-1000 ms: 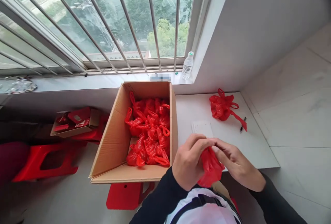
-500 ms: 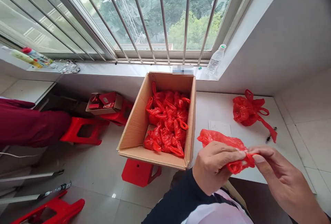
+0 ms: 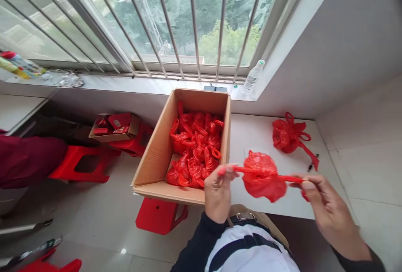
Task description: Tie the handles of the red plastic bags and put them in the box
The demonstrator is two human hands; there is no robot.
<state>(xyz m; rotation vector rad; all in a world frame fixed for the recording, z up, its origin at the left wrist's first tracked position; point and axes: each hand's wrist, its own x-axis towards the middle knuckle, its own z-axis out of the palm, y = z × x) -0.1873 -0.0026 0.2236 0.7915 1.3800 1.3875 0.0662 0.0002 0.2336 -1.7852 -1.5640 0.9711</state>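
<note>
A small red plastic bag [image 3: 262,175] hangs between my two hands, its handles stretched out taut to either side. My left hand [image 3: 218,192] pinches the left handle end. My right hand [image 3: 317,198] pinches the right handle end. The bag hovers over the near edge of the white table [image 3: 251,138]. Left of my hands stands an open cardboard box [image 3: 157,154] holding several tied red bags [image 3: 196,148].
Another red bag bundle [image 3: 287,136] and a pen [image 3: 313,164] lie on the table's far right. A water bottle [image 3: 253,78] stands on the window sill. Red stools [image 3: 78,165] and a small box of red items [image 3: 113,125] are at left, beside a person's dark-red sleeve [image 3: 28,159].
My hands moved apart, pulling the bag's handles out sideways into a tight line; the bag now bunches into a ball between them. The view shifted slightly right.
</note>
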